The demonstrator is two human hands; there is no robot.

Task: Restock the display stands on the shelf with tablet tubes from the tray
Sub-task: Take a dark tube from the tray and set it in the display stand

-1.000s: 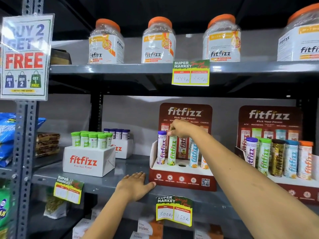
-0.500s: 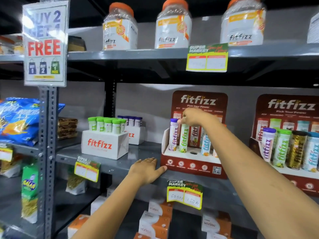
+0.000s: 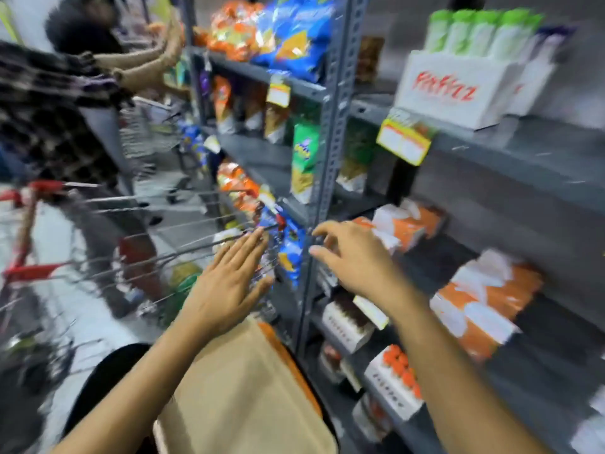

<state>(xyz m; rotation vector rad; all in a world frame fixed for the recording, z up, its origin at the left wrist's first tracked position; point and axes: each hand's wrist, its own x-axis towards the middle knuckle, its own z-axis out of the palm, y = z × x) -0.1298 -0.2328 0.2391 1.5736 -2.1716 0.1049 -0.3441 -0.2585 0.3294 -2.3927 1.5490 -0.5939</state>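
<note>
Motion-blurred view. Left hand (image 3: 226, 283) flat, fingers spread, empty; right hand (image 3: 355, 257) loosely curled, empty, at three o'clock of it.

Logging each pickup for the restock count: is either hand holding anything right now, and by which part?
Nothing is held. The left hand is flat and open, the right hand is spread with loosely curled fingers; both are empty.

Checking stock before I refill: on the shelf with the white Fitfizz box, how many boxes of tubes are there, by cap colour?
Green-capped box: 1
Purple-capped box: 1, blurred and partly hidden behind the first
Total: 2
</note>
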